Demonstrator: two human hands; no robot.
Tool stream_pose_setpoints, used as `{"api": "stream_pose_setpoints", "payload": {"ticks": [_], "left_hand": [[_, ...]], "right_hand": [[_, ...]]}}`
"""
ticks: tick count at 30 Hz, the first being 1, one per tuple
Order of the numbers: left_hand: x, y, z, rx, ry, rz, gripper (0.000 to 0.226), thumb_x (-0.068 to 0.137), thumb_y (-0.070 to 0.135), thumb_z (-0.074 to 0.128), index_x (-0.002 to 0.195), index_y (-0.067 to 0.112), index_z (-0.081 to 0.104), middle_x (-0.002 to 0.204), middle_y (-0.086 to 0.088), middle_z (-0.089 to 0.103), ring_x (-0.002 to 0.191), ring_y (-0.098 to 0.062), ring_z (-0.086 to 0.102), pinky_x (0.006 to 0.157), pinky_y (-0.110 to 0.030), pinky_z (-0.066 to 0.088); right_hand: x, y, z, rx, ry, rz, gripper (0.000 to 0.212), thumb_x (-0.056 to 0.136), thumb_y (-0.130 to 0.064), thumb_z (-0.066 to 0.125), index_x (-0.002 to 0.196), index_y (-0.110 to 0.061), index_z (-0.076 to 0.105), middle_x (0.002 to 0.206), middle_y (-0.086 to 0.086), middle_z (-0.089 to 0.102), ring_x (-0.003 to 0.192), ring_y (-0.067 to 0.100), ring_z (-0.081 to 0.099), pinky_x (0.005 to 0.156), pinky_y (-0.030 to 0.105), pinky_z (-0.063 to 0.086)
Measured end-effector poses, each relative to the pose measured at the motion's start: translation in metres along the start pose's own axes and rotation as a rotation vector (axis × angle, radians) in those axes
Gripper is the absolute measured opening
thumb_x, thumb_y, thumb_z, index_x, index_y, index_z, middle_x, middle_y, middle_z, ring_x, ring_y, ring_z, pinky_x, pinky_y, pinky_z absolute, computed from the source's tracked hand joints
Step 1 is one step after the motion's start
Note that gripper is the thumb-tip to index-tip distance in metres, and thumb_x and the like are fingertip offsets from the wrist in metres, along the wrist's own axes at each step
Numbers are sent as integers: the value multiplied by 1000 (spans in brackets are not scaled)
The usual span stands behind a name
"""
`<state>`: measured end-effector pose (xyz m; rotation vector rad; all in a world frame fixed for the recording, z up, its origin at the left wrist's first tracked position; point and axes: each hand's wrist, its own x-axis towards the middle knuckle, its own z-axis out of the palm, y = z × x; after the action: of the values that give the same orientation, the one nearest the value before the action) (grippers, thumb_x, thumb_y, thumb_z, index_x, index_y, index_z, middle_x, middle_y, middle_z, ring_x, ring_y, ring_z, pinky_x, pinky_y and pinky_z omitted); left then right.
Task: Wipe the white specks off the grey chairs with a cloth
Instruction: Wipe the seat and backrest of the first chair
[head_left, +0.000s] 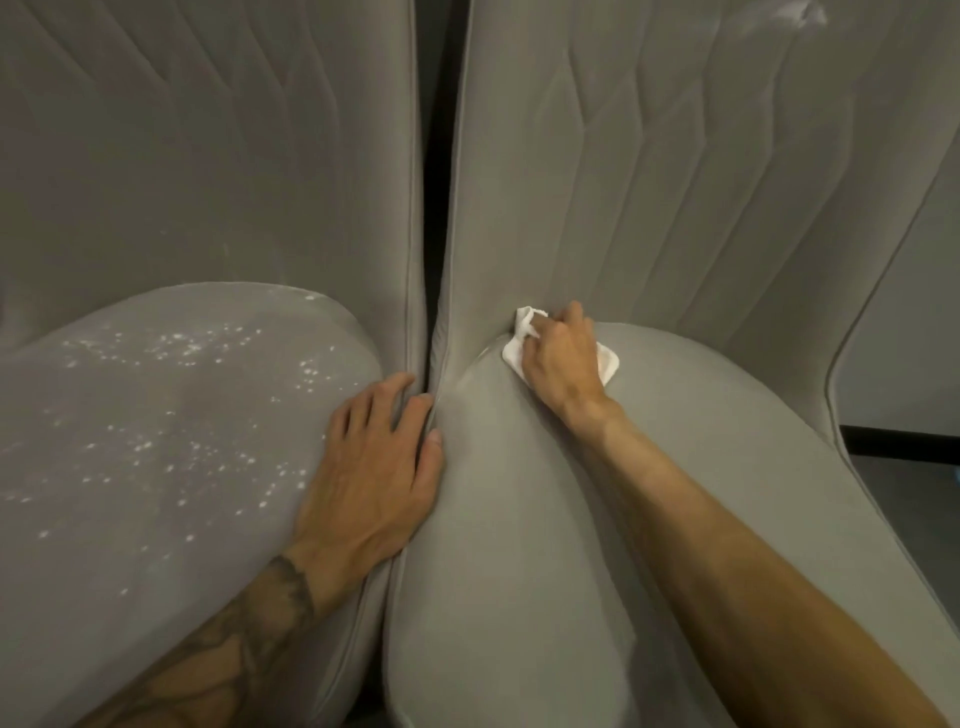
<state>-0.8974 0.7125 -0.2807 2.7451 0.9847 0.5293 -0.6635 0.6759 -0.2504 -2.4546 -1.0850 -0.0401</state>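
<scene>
Cloth (511, 352), crumpled with no clear long axis, lies at the right chair's (519, 519) seat crease, right hand (558, 364) grip clamped on it; left hand (371, 467) spread flat, holding nothing, on the left chair (156, 467).

We see two grey chairs side by side. At centre right, our right hand (558, 358) presses a white cloth (519, 343) into the crease where the right chair (675, 493) seat meets its back. Our left hand (371, 467) lies flat, fingers spread, at lower centre on the inner edge of the left chair (130, 519). White specks (176, 395) dot that left seat; a pale smear (802, 13) shows at upper right.
</scene>
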Motion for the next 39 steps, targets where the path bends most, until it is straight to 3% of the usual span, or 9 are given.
{"api": "stream_pose_setpoints", "payload": {"ticks": [4, 7, 11, 17, 23, 28, 33, 36, 39], "left_hand": [[0, -3, 0, 10, -17, -5, 43, 104, 40, 36, 133, 16, 57, 149, -12, 47, 133, -33, 48, 113, -52, 40], [0, -3, 0, 5, -30, -1, 45, 104, 40, 35, 134, 15, 57, 150, -13, 47, 135, -33, 47, 114, -51, 38], [0, -2, -1, 4, -17, 3, 43, 104, 39, 36, 133, 15, 57, 149, -13, 47, 134, -33, 47, 113, -51, 38], [0, -1, -2, 7, -41, 0, 43, 104, 39, 37, 134, 15, 57, 150, -14, 47, 135, -33, 47, 114, -51, 37], [-1, 0, -4, 5, -33, 0, 41, 104, 42, 36, 132, 19, 55, 150, -9, 44, 135, -30, 44, 115, -47, 35], [-2, -2, -5, 26, -60, 10, 45, 104, 40, 34, 135, 16, 56, 151, -13, 45, 137, -31, 46, 116, -48, 36], [-2, 1, -6, 22, -71, -11, 54, 104, 43, 30, 139, 13, 57, 151, -14, 47, 136, -33, 47, 115, -51, 37], [-2, 6, -7, 23, -51, -2, 52, 103, 42, 32, 136, 11, 60, 148, -15, 49, 133, -35, 50, 112, -52, 40], [1, 7, -6, 29, -37, -10, 51, 103, 41, 34, 134, 11, 61, 147, -16, 50, 132, -35, 51, 112, -52, 41]], "right_hand": [[-37, -22, 8, 97, -25, -200, 21, 88, -13, 51, 94, -11, 71, 113, 13, 52, 106, 33, 48, 88, 41, 44], [-33, -9, 3, 64, -69, -262, 25, 92, -11, 47, 102, -9, 70, 115, 13, 52, 108, 31, 49, 92, 41, 43], [-13, -6, 8, 62, -20, -111, 31, 96, -13, 42, 114, -6, 67, 118, 17, 53, 113, 33, 46, 98, 38, 38], [-52, -26, 26, 116, -47, -222, 24, 96, -19, 45, 106, -6, 63, 116, 16, 49, 104, 33, 46, 84, 35, 39], [-20, 15, 4, 33, -48, -52, 34, 98, -21, 45, 128, -8, 55, 130, 23, 44, 120, 36, 46, 100, 42, 42], [-62, -42, 26, 87, -36, -177, 28, 92, -13, 47, 111, 1, 63, 119, 27, 50, 106, 40, 46, 91, 44, 35], [-43, -4, 9, 106, -86, -227, 26, 92, -16, 46, 114, -8, 58, 118, 15, 49, 110, 33, 45, 91, 35, 29], [-20, 11, 9, 60, -61, -149, 28, 94, -19, 46, 117, -10, 61, 119, 16, 49, 111, 34, 47, 95, 39, 40], [-24, -10, 19, 98, 0, -91, 24, 91, -17, 47, 106, -12, 66, 115, 12, 51, 107, 31, 49, 86, 38, 45]]}}
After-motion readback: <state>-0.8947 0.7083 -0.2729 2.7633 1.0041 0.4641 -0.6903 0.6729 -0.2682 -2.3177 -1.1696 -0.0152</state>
